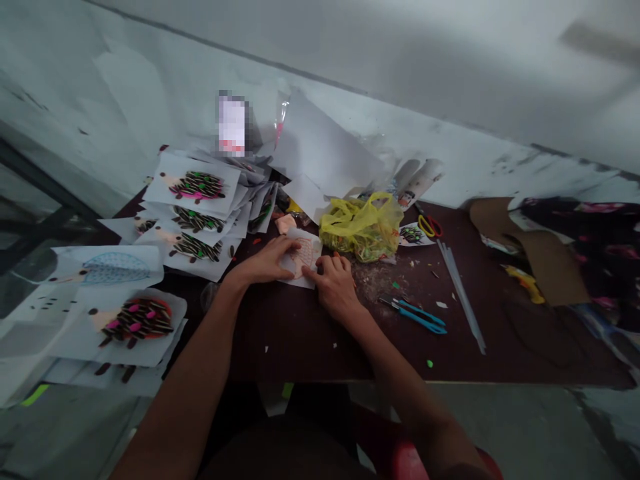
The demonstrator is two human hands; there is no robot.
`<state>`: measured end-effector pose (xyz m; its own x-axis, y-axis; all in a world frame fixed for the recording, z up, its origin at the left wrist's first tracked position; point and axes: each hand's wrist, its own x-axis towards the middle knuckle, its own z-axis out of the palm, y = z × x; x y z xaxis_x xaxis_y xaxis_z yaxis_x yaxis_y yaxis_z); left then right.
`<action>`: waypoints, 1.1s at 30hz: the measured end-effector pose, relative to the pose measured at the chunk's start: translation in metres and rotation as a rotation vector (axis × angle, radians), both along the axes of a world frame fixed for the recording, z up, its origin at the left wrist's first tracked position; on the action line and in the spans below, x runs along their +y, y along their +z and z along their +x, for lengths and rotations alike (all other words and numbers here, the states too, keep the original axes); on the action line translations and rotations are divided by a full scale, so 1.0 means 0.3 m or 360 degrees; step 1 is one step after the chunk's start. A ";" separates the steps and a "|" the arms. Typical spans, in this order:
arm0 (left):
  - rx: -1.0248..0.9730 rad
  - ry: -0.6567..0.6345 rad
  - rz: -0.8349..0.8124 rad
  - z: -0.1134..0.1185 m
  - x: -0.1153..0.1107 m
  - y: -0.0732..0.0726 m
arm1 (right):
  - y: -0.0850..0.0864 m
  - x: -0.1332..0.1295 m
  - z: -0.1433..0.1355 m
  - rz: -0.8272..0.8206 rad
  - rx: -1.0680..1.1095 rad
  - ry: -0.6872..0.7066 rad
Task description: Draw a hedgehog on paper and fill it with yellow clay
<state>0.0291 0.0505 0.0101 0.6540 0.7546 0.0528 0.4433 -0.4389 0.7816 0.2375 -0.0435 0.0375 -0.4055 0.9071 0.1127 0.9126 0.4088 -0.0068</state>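
Observation:
A small white paper card with an orange-brown outline drawing lies on the table between my hands. My left hand rests on its left side, fingers and thumb spread apart and pressing the paper flat. On the right edge of the card is my right hand, its fingers curled. A bit of orange shows beside those fingers, but what they hold is hidden. Just behind the card sits a pale pink lump. A yellow plastic bag stands close behind my right hand.
Stacked hedgehog cards covered in striped seeds fill the left, with more cards nearer me. Rightward lie blue thread snips, scissors, clear glue sticks and a yellow glue gun. Crumbs litter the dark table.

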 end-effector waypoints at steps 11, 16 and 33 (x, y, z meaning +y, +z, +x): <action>-0.0032 0.0020 0.0006 0.003 -0.004 0.000 | -0.016 -0.007 0.003 0.0125 0.0006 0.0054; -0.0005 0.0041 -0.0004 0.007 -0.010 0.011 | -0.019 -0.010 0.011 0.0167 0.0097 0.0065; 0.0003 0.0006 0.0032 -0.001 -0.008 0.007 | -0.016 -0.010 -0.019 0.0001 0.0115 0.0096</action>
<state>0.0289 0.0482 0.0123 0.6512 0.7559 0.0668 0.4463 -0.4527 0.7720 0.2318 -0.0466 0.0327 -0.4502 0.8811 0.1445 0.8834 0.4631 -0.0714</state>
